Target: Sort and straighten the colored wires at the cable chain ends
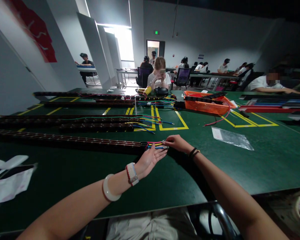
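A long dark cable bundle (90,141) lies across the table from the left, and coloured wires come out of its right end. Under these wire ends my left hand (151,158) is turned palm up with its fingers stretched out. A blue wire (158,147) with a metal lug at its tip rests across those fingers. My right hand (176,142) is closed, fingertips pinched at the tips of the pink and yellow wires (155,143). Which wire end sits between its fingertips is too small to make out.
More cable bundles (97,127) with loose coloured wires lie behind. An orange basket (207,108) holds dark parts. A clear plastic bag (231,138) lies at right, white packaging (11,180) at left. Across the green table (240,166) sits a person (160,78); others work farther back.
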Demonstrator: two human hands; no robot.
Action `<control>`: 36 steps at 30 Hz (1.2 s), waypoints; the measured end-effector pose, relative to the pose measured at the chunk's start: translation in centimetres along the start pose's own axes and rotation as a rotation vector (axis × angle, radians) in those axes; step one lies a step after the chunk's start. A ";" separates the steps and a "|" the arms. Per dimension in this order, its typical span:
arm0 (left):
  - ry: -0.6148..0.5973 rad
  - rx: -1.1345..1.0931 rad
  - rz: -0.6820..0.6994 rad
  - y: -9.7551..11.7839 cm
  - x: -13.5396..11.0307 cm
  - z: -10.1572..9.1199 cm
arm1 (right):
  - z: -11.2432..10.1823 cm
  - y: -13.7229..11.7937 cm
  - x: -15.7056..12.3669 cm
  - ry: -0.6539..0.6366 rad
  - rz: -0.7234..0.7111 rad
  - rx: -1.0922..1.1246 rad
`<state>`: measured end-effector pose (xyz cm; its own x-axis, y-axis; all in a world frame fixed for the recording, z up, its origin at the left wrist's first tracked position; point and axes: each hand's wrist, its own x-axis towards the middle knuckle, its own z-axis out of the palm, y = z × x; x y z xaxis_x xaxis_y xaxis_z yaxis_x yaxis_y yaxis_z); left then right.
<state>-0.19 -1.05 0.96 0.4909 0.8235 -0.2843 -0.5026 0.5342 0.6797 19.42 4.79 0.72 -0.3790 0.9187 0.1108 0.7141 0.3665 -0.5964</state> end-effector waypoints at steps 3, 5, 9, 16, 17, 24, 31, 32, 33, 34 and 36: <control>-0.008 0.014 0.002 0.0 -0.1 0.1 | 0.8 0.2 0.6 0.089 0.000 0.022; -0.005 0.017 0.005 0.0 0.0 0.1 | 1.0 0.1 1.1 0.163 -0.001 0.029; 0.005 0.004 -0.008 0.2 0.2 0.0 | 0.8 -0.2 1.5 0.225 0.011 0.014; 0.034 -0.018 -0.031 0.4 0.1 0.0 | -0.9 -0.6 0.4 -0.043 0.116 -0.052; 0.036 -0.019 -0.033 0.3 0.1 0.0 | -1.3 -0.8 0.1 -0.067 0.137 -0.053; 0.059 -0.010 -0.028 0.2 0.3 -0.1 | -2.9 -2.3 -1.2 -0.354 0.173 0.071; 0.044 0.018 -0.039 0.2 0.1 -0.2 | -1.7 -2.9 -1.2 -0.312 0.187 0.196; 0.009 0.034 -0.047 0.1 0.1 -0.2 | -1.5 -2.9 -1.2 -0.296 0.206 0.210; -0.025 0.061 -0.055 0.1 0.0 -0.2 | -1.4 -2.9 -1.2 -0.286 0.225 0.221; -0.050 0.097 -0.061 0.0 0.0 -0.2 | -1.2 -2.8 -1.2 -0.280 0.244 0.227; -0.071 0.178 -0.058 -0.2 -0.2 -0.1 | -0.9 -2.6 -1.2 -0.276 0.276 0.223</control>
<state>-0.25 -1.26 0.82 0.5676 0.7733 -0.2826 -0.3414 0.5335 0.7739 18.51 2.86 2.89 -0.3567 0.8931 -0.2742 0.6775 0.0451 -0.7342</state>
